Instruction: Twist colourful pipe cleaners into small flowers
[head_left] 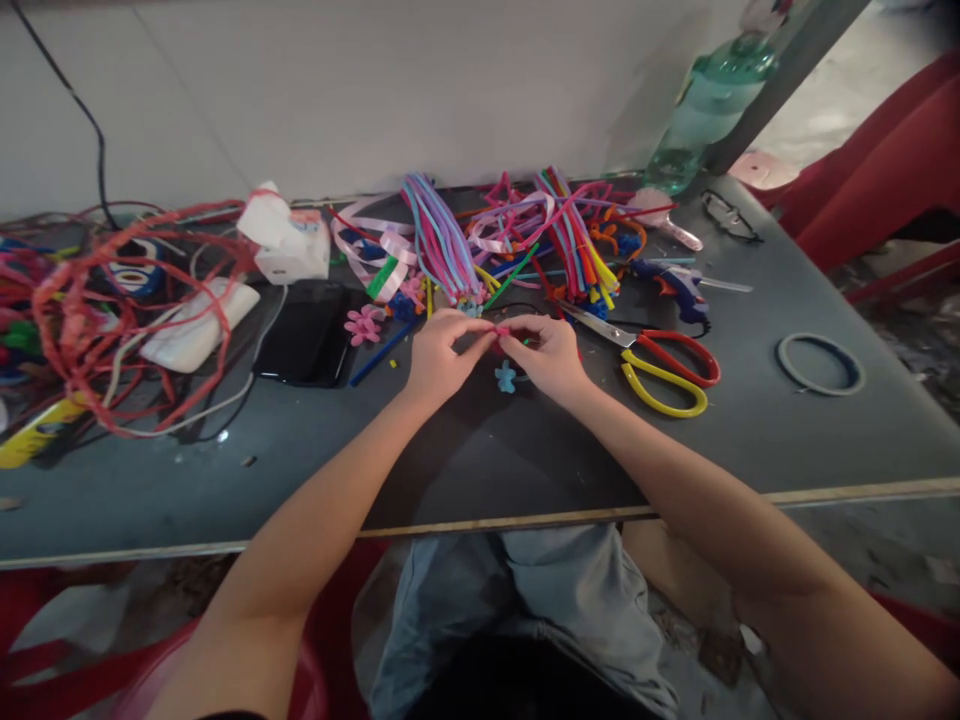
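My left hand (448, 352) and my right hand (546, 355) meet over the middle of the table. Thumb and forefinger of each are closed on one small pink pipe cleaner piece (502, 334); its exact shape is mostly hidden by the fingers. Just below the fingertips lies a light blue flower shape (505, 377). A pink pipe cleaner flower (364, 325) rests left of my left hand, near a dark blue pipe cleaner stick (384, 352). To the right of my right hand are scissors (667, 372) with one red and one yellow handle, blades slightly apart.
Bundles of lilac-blue pipe cleaners (442, 235) and red-yellow ones (577, 245) lie behind my hands. A glue gun (679, 288), a grey ring (819, 364) and a green bottle (709, 110) are at right. Leftward are a black phone (304, 335) and tangled red cord (127, 245).
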